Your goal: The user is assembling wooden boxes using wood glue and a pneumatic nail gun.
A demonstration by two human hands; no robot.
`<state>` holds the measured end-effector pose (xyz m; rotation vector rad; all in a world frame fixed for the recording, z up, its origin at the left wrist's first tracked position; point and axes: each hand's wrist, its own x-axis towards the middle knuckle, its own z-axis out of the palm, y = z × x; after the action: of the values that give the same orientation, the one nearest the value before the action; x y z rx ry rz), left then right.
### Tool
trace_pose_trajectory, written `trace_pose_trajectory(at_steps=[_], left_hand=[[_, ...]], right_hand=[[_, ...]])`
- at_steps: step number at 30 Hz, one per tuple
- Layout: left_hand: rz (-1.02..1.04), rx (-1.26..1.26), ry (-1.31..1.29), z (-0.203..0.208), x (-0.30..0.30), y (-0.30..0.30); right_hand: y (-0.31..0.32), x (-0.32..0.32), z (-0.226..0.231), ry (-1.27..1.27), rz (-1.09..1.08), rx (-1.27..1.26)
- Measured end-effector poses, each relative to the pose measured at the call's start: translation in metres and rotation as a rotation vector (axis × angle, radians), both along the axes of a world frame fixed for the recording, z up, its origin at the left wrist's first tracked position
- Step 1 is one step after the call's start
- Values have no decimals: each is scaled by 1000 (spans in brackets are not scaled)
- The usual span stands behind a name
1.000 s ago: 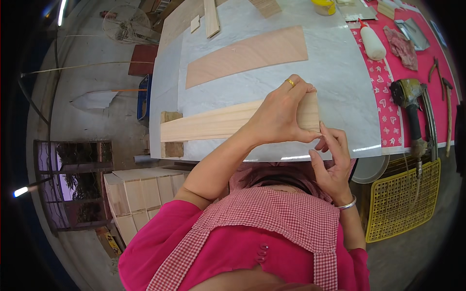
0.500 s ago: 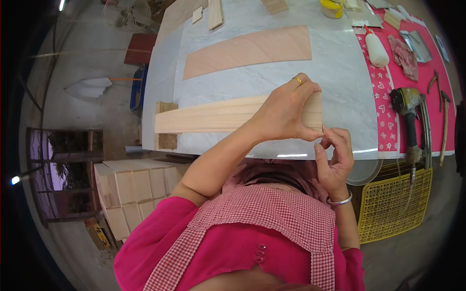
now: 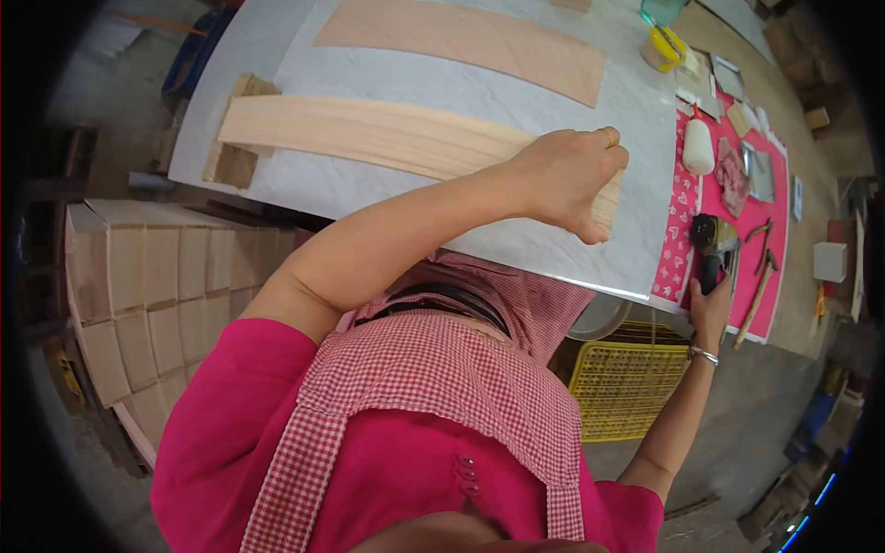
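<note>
A pale wooden board lies across the white worktop, its left end over a rough wooden block. My left hand grips the board's right end, thumb at the near edge and fingers at the far one. Off to the right, my right hand is wrapped around the black handle of a nail gun, which rests on the pink cloth. Beyond the board lies a thin, flat wooden panel, apart from both hands.
On the pink cloth are a white squeeze bottle, a crumpled rag, pliers and a hammer. A yellow tub stands farther back. Below the table are a yellow crate and stacked wooden boxes.
My right hand has left the board's right end, moved right and taken hold of the nail gun's handle. My left hand stays on the board. The view has turned and shifted right.
</note>
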<state>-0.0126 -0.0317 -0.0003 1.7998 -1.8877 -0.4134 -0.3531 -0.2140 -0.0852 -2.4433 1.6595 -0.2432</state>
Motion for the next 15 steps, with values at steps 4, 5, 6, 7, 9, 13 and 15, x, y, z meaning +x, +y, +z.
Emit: trace_pose_trajectory(at_steps=[4,5,6,7,9,13,15], left_hand=[[-19,-42,12,-1,-2,0],[-11,-59,28,0,-1,0],[-10,-51,25,0,-1,1],[-7,-41,20,0,0,0],[8,-35,28,-1,1,3],[-20,-62,29,-4,4,3],[-60,-79,14,-2,5,3]], right_hand=[[-18,7,16,51,9,-57],[-20,14,31,66,17,-74],[-21,19,51,60,-11,60],[-21,28,72,52,-40,197],[-6,43,110,59,-61,327],[49,66,166,-52,-14,291],[60,67,178,-199,304,223]])
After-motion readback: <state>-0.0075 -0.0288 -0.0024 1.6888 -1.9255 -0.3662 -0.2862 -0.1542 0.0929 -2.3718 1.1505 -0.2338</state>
